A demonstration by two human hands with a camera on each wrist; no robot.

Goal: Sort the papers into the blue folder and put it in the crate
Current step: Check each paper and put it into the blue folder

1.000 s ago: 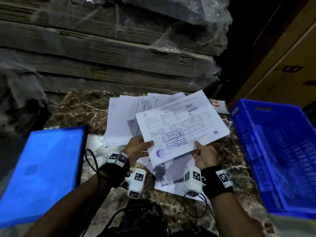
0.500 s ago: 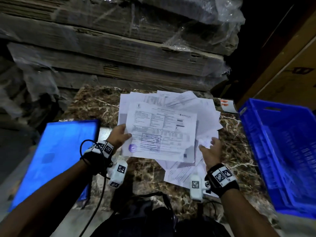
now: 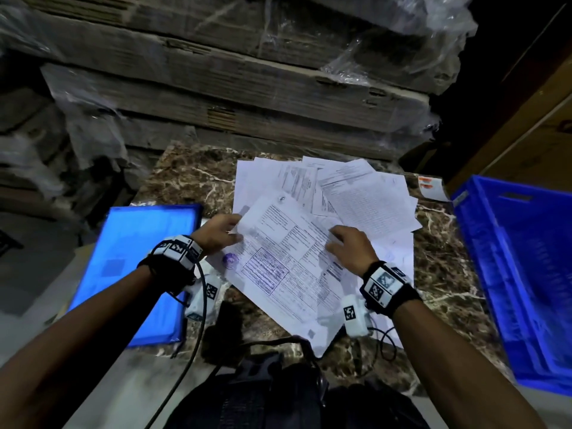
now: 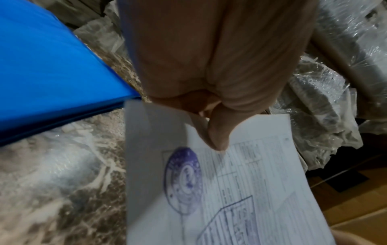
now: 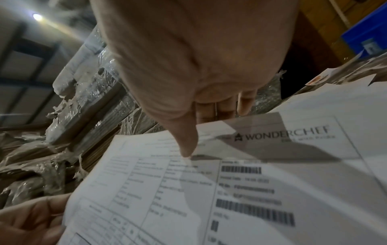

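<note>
A printed sheet with a purple stamp (image 3: 278, 274) hangs slanted over the marble table (image 3: 185, 178). My left hand (image 3: 223, 232) pinches its left edge, thumb on top (image 4: 216, 137) close to the stamp (image 4: 184, 182). My right hand (image 3: 335, 243) holds the sheet's upper right edge, with the thumb on the print (image 5: 186, 149) and the fingers (image 5: 220, 107) behind the edge. Several more papers (image 3: 365, 199) lie fanned out on the table beyond. The blue folder (image 3: 139, 267) lies shut at my left, the blue crate (image 3: 510, 274) stands at my right.
Stacks of flat cardboard wrapped in plastic film (image 3: 247, 88) rise right behind the table. A small white card with orange marks (image 3: 430, 187) lies at the back right corner. A black bag (image 3: 263, 382) sits at the table's near edge below my arms.
The stamped sheet has turned so that its long side runs diagonally towards me. My right hand left the loose pile and came back onto the sheet's edge. My left hand kept its hold.
</note>
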